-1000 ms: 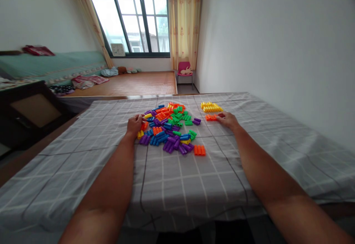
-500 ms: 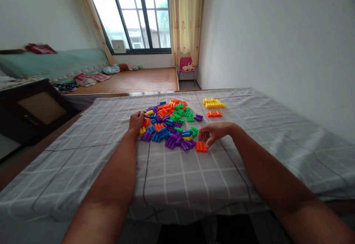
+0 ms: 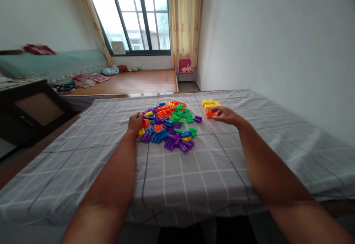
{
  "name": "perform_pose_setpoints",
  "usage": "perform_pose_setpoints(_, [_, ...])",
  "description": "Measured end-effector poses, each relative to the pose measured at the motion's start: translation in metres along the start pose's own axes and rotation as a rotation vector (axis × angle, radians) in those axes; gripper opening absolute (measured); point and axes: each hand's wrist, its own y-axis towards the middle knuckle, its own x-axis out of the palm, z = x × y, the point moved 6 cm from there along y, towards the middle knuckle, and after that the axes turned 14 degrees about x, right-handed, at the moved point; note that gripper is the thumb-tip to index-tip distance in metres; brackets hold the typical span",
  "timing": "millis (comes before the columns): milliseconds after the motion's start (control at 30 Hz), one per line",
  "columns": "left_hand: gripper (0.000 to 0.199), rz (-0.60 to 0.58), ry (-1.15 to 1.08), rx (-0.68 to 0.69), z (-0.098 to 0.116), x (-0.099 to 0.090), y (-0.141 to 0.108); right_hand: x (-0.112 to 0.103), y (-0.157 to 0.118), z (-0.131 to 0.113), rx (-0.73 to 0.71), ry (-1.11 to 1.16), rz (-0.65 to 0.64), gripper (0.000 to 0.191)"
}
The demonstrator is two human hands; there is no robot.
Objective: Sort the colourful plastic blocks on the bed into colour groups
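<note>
A mixed pile of purple, blue, green, orange and yellow tube-shaped pieces lies on the checked cloth. My left hand rests at the pile's left edge, fingers bent beside a yellow piece and an orange one; what it grips, if anything, is hidden. To the right of the pile, my right hand has its fingers closed on orange pieces, just in front of the grouped yellow pieces. Two purple pieces lie between the pile and my right hand.
The grey checked cloth covers the table. Beyond it are a low bed platform, a pink chair with a soft toy, and a window with curtains. A dark cabinet stands at the left, a white wall on the right.
My right hand has moved away from me with the orange pieces, from the pile's near right side to the spot before the yellow group. My left hand has hardly moved.
</note>
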Motion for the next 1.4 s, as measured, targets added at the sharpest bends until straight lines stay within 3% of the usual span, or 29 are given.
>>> perform_pose_setpoints(67, [0.034, 0.002, -0.006, -0.001, 0.000, 0.000, 0.000, -0.017, 0.007, 0.023, 0.114, 0.012, 0.195, 0.044])
perform_pose_setpoints(133, [0.035, 0.005, -0.009, 0.003, 0.000, -0.001, 0.000, -0.026, 0.012, 0.048, 0.216, -0.022, 0.308, 0.047])
perform_pose_setpoints(200, [0.035, -0.004, -0.001, 0.008, 0.001, -0.001, 0.000, -0.026, 0.017, 0.069, 0.289, -0.081, 0.345, 0.047])
perform_pose_setpoints(333, [0.035, -0.016, 0.020, 0.007, 0.003, -0.001, -0.001, -0.016, 0.026, 0.095, 0.361, -0.191, 0.298, 0.044])
perform_pose_setpoints(733, [0.037, -0.010, 0.007, -0.015, -0.001, -0.001, 0.000, -0.006, 0.030, 0.100, 0.320, -0.167, 0.247, 0.047])
perform_pose_setpoints(1400, [0.038, 0.045, 0.005, 0.029, -0.015, -0.003, 0.007, 0.002, 0.035, 0.100, 0.300, -0.330, 0.318, 0.051])
